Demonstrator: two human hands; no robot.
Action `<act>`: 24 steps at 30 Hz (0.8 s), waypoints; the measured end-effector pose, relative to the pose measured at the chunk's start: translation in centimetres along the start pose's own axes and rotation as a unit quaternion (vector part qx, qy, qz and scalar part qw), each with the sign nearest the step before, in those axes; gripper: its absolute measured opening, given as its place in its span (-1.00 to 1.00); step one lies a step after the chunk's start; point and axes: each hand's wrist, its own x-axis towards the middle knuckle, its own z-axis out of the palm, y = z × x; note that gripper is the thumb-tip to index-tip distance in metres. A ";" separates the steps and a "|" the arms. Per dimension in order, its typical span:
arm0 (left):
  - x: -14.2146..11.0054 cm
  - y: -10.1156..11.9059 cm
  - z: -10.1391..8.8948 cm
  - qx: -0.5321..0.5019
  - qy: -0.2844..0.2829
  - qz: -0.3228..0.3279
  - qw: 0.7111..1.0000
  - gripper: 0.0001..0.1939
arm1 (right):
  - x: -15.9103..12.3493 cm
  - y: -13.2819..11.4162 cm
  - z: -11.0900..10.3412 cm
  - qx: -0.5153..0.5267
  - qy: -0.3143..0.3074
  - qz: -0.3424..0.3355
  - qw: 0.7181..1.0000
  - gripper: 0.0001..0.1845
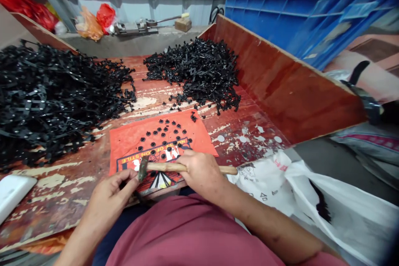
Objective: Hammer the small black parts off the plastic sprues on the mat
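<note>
A: The right hand (201, 173) has the hammer (166, 167) firmly by its wooden handle! Where's the hammer head (143, 168)?

B: Over the near edge of the orange cloth (124, 138), right by the left hand (115, 191)!

A: And that hand?

B: Fingers narrowed; can't tell if they're pinching anything. Black studs (163, 135) dot the cloth, black linkages (199, 64) heaped beyond!

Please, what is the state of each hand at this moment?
Left hand: fingers bent, by the head of the hammer; whether it holds anything cannot be told.
Right hand: closed, holding the hammer.
</note>
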 end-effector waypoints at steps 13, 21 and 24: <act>0.1 1.5 0.8 0.042 -0.047 -0.022 0.998 -0.51 | -0.7 1.4 0.6 -0.013 0.068 0.030 0.997 -0.81; 0.9 1.3 0.8 0.119 -0.064 -0.016 0.991 -0.48 | -1.5 2.5 -0.1 0.126 0.044 0.040 0.990 -0.87; 0.9 1.0 1.0 0.100 -0.070 -0.012 0.992 -0.49 | -1.8 2.4 -0.5 0.166 -0.004 0.036 0.986 -0.90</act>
